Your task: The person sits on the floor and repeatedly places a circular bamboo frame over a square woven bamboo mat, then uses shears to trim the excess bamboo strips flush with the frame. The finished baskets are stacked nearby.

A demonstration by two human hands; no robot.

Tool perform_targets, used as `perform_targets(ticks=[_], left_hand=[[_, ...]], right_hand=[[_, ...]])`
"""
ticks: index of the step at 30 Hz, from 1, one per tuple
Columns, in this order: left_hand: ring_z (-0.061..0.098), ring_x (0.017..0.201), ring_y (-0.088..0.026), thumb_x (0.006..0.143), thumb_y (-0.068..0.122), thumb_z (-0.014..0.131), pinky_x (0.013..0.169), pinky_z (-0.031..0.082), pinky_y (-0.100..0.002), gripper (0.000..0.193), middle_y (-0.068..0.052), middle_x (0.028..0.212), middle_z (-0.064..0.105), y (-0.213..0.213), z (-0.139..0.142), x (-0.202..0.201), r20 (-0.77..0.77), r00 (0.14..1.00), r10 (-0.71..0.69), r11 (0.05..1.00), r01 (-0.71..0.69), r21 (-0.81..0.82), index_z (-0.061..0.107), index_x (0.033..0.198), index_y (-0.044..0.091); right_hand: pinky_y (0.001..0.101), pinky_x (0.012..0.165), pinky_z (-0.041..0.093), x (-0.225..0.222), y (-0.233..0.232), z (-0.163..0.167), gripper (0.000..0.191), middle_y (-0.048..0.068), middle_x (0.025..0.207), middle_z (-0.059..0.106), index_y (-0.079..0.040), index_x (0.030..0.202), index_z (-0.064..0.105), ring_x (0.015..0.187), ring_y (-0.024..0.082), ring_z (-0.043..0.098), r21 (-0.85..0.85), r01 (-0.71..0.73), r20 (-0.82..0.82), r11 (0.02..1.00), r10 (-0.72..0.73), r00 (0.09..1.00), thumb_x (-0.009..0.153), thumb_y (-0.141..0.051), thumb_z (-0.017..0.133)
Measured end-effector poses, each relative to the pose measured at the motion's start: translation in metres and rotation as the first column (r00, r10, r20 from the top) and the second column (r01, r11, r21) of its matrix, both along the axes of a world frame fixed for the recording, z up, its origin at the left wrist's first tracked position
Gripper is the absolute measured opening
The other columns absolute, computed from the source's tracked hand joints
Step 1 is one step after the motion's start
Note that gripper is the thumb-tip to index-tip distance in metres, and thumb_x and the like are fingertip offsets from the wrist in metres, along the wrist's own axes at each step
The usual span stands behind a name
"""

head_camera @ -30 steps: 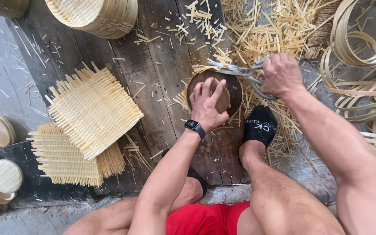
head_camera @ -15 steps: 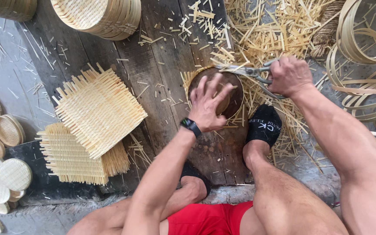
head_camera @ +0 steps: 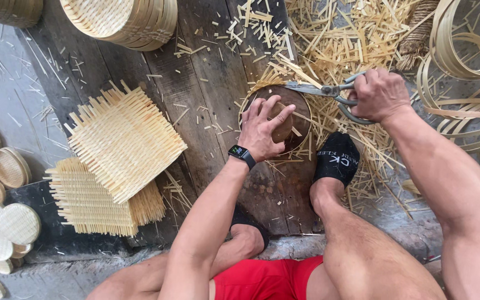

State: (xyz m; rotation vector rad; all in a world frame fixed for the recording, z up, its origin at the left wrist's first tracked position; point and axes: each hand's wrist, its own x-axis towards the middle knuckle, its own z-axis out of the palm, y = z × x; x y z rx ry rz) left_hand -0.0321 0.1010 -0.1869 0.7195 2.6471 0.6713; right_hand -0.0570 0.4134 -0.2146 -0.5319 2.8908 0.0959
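On the plank floor [head_camera: 206, 100], a round woven disc [head_camera: 298, 119] is pressed flat by the left hand [head_camera: 262, 130], fingers spread. Scissors [head_camera: 323, 89] are gripped by the right hand [head_camera: 379, 94], fingers closed through the handles; rim trimming appears in hand.

Beyond the fingertips of the left hand [head_camera: 262, 130], bare dark plank [head_camera: 206, 83] lies open, dotted only with short bamboo chips. Left of those fingers, stacked square woven mats [head_camera: 123, 144] block the way. Ahead of the right hand [head_camera: 379, 94], gripping shears [head_camera: 329, 91], a loose heap of bamboo splints [head_camera: 334, 39] covers the ground. Right of its fingers, coiled bamboo hoops [head_camera: 462, 50] crowd in. Below them sits a black-socked foot [head_camera: 337, 158].
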Motion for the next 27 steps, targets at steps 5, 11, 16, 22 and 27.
perform_targets(ticks=[5,11,16,22,27], left_hand=[[0.032,0.142,-0.037,0.054,0.028,0.088,0.119,0.03,-0.056,0.103,-0.005,0.153,0.036,-0.005,0.001,-0.015,0.037,0.985,-0.168,0.984,0.17,-0.048,0.048,0.147,0.041],[0.03,0.139,-0.042,0.05,0.033,0.091,0.113,0.029,-0.061,0.104,-0.009,0.154,0.03,0.01,0.004,0.003,-0.102,0.993,0.055,0.995,-0.063,-0.079,0.046,0.144,0.041],[0.035,0.136,-0.044,0.061,0.032,0.088,0.115,0.038,-0.057,0.1,-0.012,0.157,0.03,0.031,-0.006,0.027,-0.1,0.896,0.432,0.9,-0.421,0.117,0.045,0.152,0.036],[0.038,0.134,-0.04,0.058,0.028,0.085,0.11,0.041,-0.055,0.094,-0.009,0.156,0.035,0.013,-0.007,0.015,-0.03,0.976,0.216,0.974,-0.213,0.082,0.052,0.145,0.038],[0.038,0.136,-0.038,0.056,0.028,0.086,0.109,0.04,-0.055,0.094,-0.007,0.154,0.037,0.004,0.0,0.006,0.029,0.993,0.114,0.99,-0.116,0.08,0.054,0.143,0.039]], right_hand=[[0.0315,0.064,0.055,-0.006,-0.025,-0.006,0.058,0.01,0.076,0.061,-0.003,0.084,0.066,0.068,0.02,0.059,0.013,-0.069,-0.185,0.998,0.07,0.98,0.071,-0.06,0.07],[0.0323,0.055,0.053,-0.007,-0.011,-0.007,0.036,0.008,0.073,0.059,-0.003,0.085,0.065,0.063,0.016,0.057,0.054,0.025,0.153,0.998,-0.033,0.988,0.107,-0.03,0.052],[0.0331,0.058,0.053,-0.005,-0.009,-0.004,0.049,0.01,0.073,0.06,-0.004,0.08,0.066,0.065,0.02,0.058,0.008,-0.06,-0.183,0.998,0.06,0.981,0.081,-0.053,0.063],[0.0356,0.065,0.057,-0.005,-0.013,-0.009,0.044,0.011,0.08,0.064,-0.003,0.086,0.067,0.071,0.021,0.063,0.019,0.043,0.135,0.999,-0.046,0.99,0.097,-0.044,0.06],[0.0344,0.067,0.054,-0.001,-0.003,-0.004,0.047,0.012,0.085,0.062,-0.003,0.098,0.066,0.078,0.021,0.061,0.024,0.018,0.085,1.0,-0.02,0.996,0.093,-0.05,0.063]])
